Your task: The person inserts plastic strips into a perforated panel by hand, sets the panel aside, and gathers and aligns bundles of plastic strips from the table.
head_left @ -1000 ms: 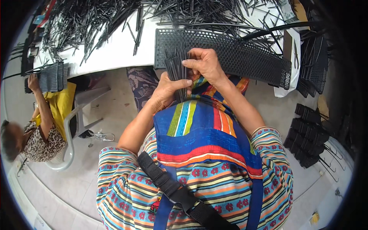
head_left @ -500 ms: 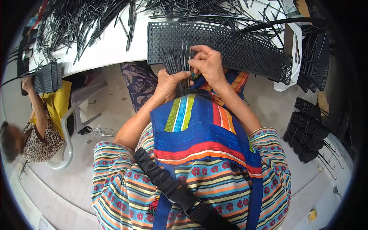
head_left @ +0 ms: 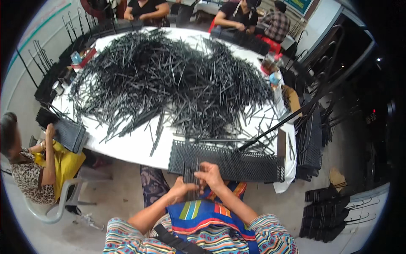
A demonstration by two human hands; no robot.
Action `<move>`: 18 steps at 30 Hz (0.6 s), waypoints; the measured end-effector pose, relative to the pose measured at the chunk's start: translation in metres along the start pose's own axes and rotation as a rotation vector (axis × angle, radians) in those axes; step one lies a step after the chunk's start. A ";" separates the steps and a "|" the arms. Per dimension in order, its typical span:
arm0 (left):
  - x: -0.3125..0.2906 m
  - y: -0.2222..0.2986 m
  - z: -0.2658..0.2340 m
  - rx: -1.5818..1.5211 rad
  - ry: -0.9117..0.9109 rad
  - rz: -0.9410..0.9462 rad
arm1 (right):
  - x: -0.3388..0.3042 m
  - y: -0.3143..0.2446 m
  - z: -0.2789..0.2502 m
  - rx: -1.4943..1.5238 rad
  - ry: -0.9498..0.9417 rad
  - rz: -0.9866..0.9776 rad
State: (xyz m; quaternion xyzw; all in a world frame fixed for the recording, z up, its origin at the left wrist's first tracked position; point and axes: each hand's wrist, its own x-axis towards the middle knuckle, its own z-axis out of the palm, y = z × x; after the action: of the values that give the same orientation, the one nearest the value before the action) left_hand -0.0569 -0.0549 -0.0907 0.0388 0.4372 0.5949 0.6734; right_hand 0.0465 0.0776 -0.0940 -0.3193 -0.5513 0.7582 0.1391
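My left hand (head_left: 182,189) is closed round the lower part of a bundle of thin black strips (head_left: 190,170), its thumb across the front. The strips stand upright, their tops loosely fanned, above my lap. At the bundle's right edge, my right hand (head_left: 210,175) has thumb and fingers pinched on a strip; its fingertips are slightly blurred. Just beyond both hands a long black perforated tray-like piece (head_left: 237,165) lies along the table's near edge, partly hidden by the bundle. A black rod runs from it toward the upper right.
A large heap of black strips (head_left: 169,67) covers much of the white table (head_left: 122,148). At left a person (head_left: 34,173) in a chair holds a black mesh piece (head_left: 67,133). Black pieces with hooks (head_left: 325,216) stand on the floor at right. More people sit at the far side.
The view has tilted up, so the whole table and the people beyond it now show. Both hands stay at the bundle, the right still at its right edge.
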 end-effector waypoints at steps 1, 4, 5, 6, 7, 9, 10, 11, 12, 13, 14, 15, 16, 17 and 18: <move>-0.006 0.000 -0.005 0.014 -0.031 -0.018 | -0.002 -0.004 0.006 -0.007 -0.023 0.019; -0.014 -0.004 -0.007 -0.025 -0.212 -0.109 | -0.009 -0.005 0.003 -0.030 -0.078 0.040; -0.019 -0.005 -0.006 -0.032 -0.199 -0.123 | -0.011 -0.003 0.001 -0.013 -0.130 0.044; -0.020 -0.008 -0.006 -0.031 -0.154 -0.114 | -0.010 0.000 0.000 -0.017 -0.129 0.027; -0.022 -0.011 -0.005 -0.034 -0.107 -0.106 | -0.010 -0.002 0.002 -0.057 -0.098 -0.029; -0.022 -0.011 -0.006 -0.012 -0.130 -0.121 | -0.010 -0.004 0.002 -0.099 -0.068 -0.093; -0.024 -0.010 -0.005 -0.008 -0.163 -0.122 | -0.011 -0.017 0.006 -0.106 -0.048 -0.172; -0.024 -0.010 -0.007 0.028 -0.212 -0.125 | -0.011 -0.026 0.010 -0.113 -0.029 -0.250; -0.027 -0.010 -0.007 0.030 -0.207 -0.112 | -0.009 -0.030 0.013 -0.068 -0.065 -0.285; -0.029 -0.009 -0.005 -0.007 -0.282 -0.136 | -0.010 -0.033 0.010 -0.068 -0.067 -0.295; -0.031 -0.007 -0.003 -0.044 -0.355 -0.160 | -0.012 -0.034 0.005 -0.176 -0.223 -0.262; -0.034 -0.004 -0.001 -0.069 -0.376 -0.189 | -0.013 -0.035 0.001 -0.285 -0.379 -0.228; -0.036 -0.005 0.000 -0.087 -0.377 -0.214 | -0.016 -0.034 -0.001 -0.265 -0.380 -0.209; -0.038 -0.009 -0.002 -0.108 -0.373 -0.235 | -0.019 -0.030 -0.001 -0.244 -0.387 -0.188; -0.034 -0.016 -0.006 -0.002 -0.350 -0.191 | -0.013 -0.015 -0.007 -0.088 -0.354 -0.197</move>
State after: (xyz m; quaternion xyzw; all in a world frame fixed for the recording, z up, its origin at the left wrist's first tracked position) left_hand -0.0458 -0.0906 -0.0850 0.0992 0.3144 0.5130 0.7925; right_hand 0.0588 0.0804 -0.0773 -0.1313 -0.6282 0.7604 0.0996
